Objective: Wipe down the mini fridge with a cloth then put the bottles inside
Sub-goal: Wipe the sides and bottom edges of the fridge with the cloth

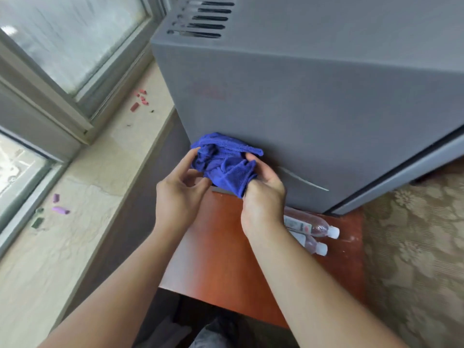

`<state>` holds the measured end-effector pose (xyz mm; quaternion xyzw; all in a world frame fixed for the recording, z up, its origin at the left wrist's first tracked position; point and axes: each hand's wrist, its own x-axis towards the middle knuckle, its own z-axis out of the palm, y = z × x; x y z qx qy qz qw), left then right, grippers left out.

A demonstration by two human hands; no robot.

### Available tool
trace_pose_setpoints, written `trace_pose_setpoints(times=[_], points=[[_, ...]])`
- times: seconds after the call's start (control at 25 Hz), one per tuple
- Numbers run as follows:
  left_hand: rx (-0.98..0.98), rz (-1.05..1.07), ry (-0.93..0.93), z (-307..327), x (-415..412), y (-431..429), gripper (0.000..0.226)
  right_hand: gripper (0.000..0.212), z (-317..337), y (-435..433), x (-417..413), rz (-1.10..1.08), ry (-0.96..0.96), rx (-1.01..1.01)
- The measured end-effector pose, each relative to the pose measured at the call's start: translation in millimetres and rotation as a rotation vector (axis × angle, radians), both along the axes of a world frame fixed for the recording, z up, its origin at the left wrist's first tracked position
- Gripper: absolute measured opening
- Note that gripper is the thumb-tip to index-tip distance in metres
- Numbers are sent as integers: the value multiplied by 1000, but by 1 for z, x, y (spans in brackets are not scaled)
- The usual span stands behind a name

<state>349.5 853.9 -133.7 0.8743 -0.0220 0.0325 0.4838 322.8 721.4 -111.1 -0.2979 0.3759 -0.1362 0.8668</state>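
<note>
A grey mini fridge [313, 101] stands on a reddish wooden table [221, 252], with its side panel facing me and its door at the right. A crumpled blue cloth [223, 162] is held in front of the lower part of that panel. My right hand [263, 194] grips the cloth's right end. My left hand [179, 194] touches its left edge with the fingertips, fingers spread. Two clear plastic bottles with white caps [313, 227] lie on the table beside the fridge's base, partly hidden behind my right wrist.
A pale stone window sill [82, 197] runs along the left under a window [50, 46], with small pink [140, 99] and purple [60, 209] bits on it. Patterned carpet [414, 247] lies to the right. The table's front edge is near my knees.
</note>
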Motion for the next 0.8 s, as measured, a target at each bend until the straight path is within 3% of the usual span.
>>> trace_pose_setpoints(times=[0.16, 0.28, 0.48, 0.6, 0.8], points=[[-27, -74, 17, -13, -33, -71, 61, 30, -12, -72, -43, -114, 30, -67], [41, -188, 19, -12, -62, -135, 64, 33, -25, -132, -85, -206, 18, -175], [192, -284, 44, -12, -103, -215, 59, 36, -38, -205, -127, -260, 35, -175], [189, -269, 51, -20, -110, -223, 56, 41, -47, -215, -132, -237, 45, -161], [205, -217, 72, -19, -95, -181, 55, 29, -46, -172, -112, -158, 28, -148]])
